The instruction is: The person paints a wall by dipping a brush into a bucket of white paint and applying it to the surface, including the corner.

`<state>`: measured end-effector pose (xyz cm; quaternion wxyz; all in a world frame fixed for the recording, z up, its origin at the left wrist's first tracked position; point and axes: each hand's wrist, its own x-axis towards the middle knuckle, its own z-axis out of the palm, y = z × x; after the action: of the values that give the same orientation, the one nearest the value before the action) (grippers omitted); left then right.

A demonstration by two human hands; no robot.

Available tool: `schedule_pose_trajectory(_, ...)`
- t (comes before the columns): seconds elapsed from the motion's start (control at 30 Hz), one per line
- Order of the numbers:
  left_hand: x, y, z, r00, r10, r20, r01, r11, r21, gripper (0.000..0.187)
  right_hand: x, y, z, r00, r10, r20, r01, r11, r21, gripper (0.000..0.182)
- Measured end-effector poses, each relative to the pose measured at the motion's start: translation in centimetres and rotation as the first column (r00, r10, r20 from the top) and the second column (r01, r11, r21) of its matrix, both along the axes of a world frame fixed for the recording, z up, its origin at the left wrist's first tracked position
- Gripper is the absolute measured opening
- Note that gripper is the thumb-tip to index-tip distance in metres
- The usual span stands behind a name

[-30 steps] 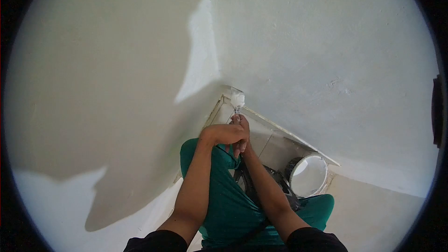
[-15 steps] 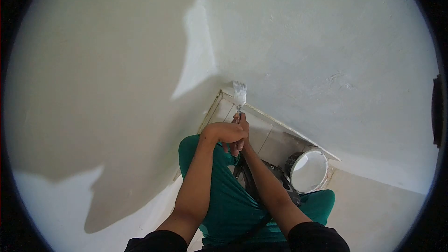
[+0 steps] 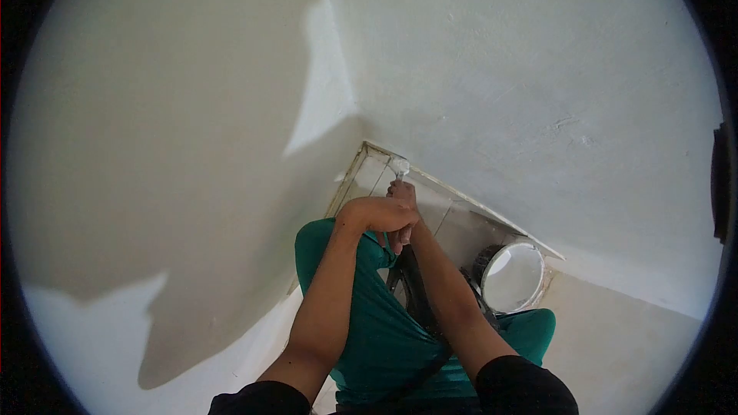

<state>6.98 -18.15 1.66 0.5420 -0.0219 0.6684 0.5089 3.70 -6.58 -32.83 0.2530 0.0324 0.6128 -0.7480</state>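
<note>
My right hand (image 3: pixel 401 190) is closed around the handle of a paintbrush (image 3: pixel 400 165). White paint coats its bristles, which sit low by the foot of the right-hand wall, close to the corner. The brush looks foreshortened, and most of the handle is hidden in my fist. My left hand (image 3: pixel 384 214) lies across my right wrist with its fingers curled round it. To the right of my right forearm stands a round bucket (image 3: pixel 513 278), pale inside with a dark outer side.
Two pale walls, the left one (image 3: pixel 192 123) and the right one (image 3: pixel 500 92), meet ahead of me. A narrow ledge or skirting strip (image 3: pixel 484 204) runs along the right wall's foot above floor tiles (image 3: pixel 430 198). My bent knees in green trousers (image 3: pixel 384 338) flank a dark object.
The brush has come down from the wall face to the wall's foot, its bristles now foreshortened. Both hands have shifted slightly right together.
</note>
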Motion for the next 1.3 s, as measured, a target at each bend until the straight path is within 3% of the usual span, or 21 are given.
schedule_pose_trajectory(0.03,0.0,0.0,-0.1,1.0,-0.005,0.003,0.005,1.0,0.006,0.038,-0.3,0.0,3.3,0.908,0.003,0.418,0.09,0.975,-0.202,0.029)
schedule_pose_trajectory(0.13,0.0,0.1,-0.2,1.0,0.02,0.024,-0.019,1.0,-0.024,0.039,2.5,-1.6,9.7,0.975,-0.161,0.151,0.146,0.984,0.106,0.034)
schedule_pose_trajectory(0.2,-0.1,-0.2,0.3,0.999,-0.01,-0.051,0.01,1.0,0.0,0.038,5.6,-1.4,17.0,0.977,-0.101,-0.186,0.15,0.95,0.273,0.033)
schedule_pose_trajectory(0.23,0.0,-0.2,0.4,0.996,-0.024,-0.085,0.026,1.0,0.013,0.038,7.6,-0.8,16.0,0.993,-0.081,-0.087,0.075,0.994,-0.075,0.032)
schedule_pose_trajectory(0.33,-0.1,-0.1,-0.5,1.0,-0.02,0.002,0.019,0.997,0.081,0.039,10.5,0.0,10.6,0.998,-0.029,-0.05,0.032,0.997,0.069,0.03)
schedule_pose_trajectory(0.4,0.0,0.2,-0.1,1.0,0.016,-0.024,-0.015,0.999,0.029,0.039,10.4,0.7,6.7,1.0,-0.012,0.023,0.01,0.995,0.1,0.029)
schedule_pose_trajectory(0.53,-0.1,0.3,0.7,1.0,0.025,0.0,-0.025,0.999,-0.019,0.037,5.3,0.7,5.7,0.974,0.039,0.224,-0.046,0.999,0.026,0.027)
schedule_pose_trajectory(0.63,-0.2,0.1,0.2,1.0,-0.012,-0.025,0.013,1.0,0.004,0.037,0.6,-0.3,8.8,0.939,0.01,0.343,0.025,0.995,-0.097,0.026)
schedule_pose_trajectory(0.73,-0.1,0.1,0.6,0.999,0.037,-0.002,-0.037,0.999,0.022,0.037,1.9,-1.3,13.8,0.966,-0.096,0.241,0.113,0.992,-0.057,0.025)
schedule_pose_trajectory(0.83,0.3,-0.3,0.1,0.969,0.079,-0.233,-0.026,0.975,0.22,0.035,3.9,-2.2,18.1,0.983,-0.177,0.058,0.174,0.984,0.045,0.023)
schedule_pose_trajectory(0.87,0.4,-0.2,0.0,0.961,0.063,-0.268,-0.006,0.978,0.209,0.033,4.5,-2.6,19.2,0.981,-0.194,-0.004,0.194,0.977,0.085,0.022)
schedule_pose_trajectory(0.93,0.5,0.0,-0.3,0.943,0.024,-0.331,0.04,0.982,0.185,0.031,5.2,-3.0,19.9,0.985,-0.147,-0.09,0.155,0.983,0.099,0.021)
schedule_pose_trajectory(0.97,0.7,0.0,-1.1,0.946,0.078,-0.316,0.005,0.968,0.252,0.029,5.1,-3.1,20.3,0.983,-0.122,-0.138,0.137,0.985,0.107,0.021)
schedule_pose_trajectory(1.07,1.1,-0.1,-1.9,0.96,0.18,-0.215,-0.081,0.913,0.401,0.027,4.3,-2.4,25.4,0.986,0.05,-0.162,0.029,0.89,0.455,0.022)
schedule_pose_trajectory(1.13,0.7,-0.2,0.8,0.982,0.165,-0.09,-0.112,0.898,0.426,0.03,3.9,-1.9,23.0,0.983,0.063,-0.17,0.024,0.885,0.464,0.03)
schedule_pose_trajectory(1.3,-0.4,1.6,1.3,0.995,0.041,-0.091,-0.009,0.944,0.331,0.03,4.4,1.9,12.3,0.992,0.056,-0.114,0.002,0.89,0.456,0.032)
